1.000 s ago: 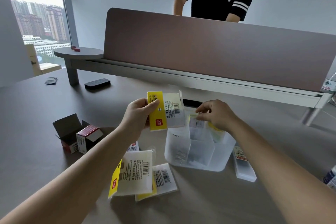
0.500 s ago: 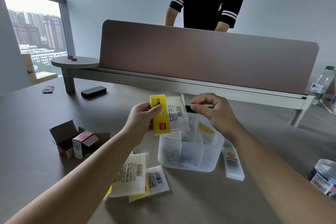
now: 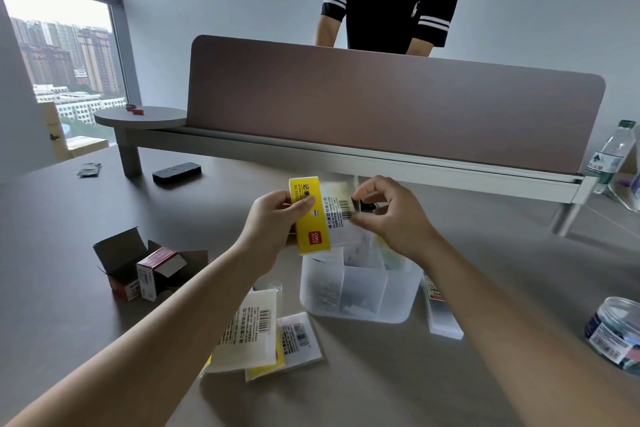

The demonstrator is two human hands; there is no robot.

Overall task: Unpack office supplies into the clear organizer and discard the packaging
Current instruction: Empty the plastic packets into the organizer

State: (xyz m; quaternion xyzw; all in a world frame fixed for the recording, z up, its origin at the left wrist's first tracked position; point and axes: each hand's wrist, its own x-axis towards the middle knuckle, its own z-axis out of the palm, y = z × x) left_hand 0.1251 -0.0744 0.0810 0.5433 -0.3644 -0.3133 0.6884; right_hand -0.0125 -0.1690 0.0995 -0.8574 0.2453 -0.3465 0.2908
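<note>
My left hand point(image 3: 273, 222) grips a yellow-and-clear sticky-note packet point(image 3: 320, 215) by its yellow end, above the clear organizer point(image 3: 356, 291). My right hand point(image 3: 388, 215) pinches the packet's clear right edge with thumb and fingertips. The organizer stands on the desk below, divided into compartments with small items inside. Two flat packets point(image 3: 252, 333) with barcodes lie left of and in front of the organizer.
Opened red-and-white cardboard boxes point(image 3: 149, 267) sit at left, a flat white box point(image 3: 441, 312) right of the organizer, a clear jar point(image 3: 616, 333) at far right. A brown desk divider point(image 3: 381, 104) runs behind, a person standing beyond it. A black object point(image 3: 176, 172) and a water bottle point(image 3: 613, 152) lie farther off.
My right hand rose from the organizer and came to the packet's clear edge, now pinching it. My left hand kept holding the packet.
</note>
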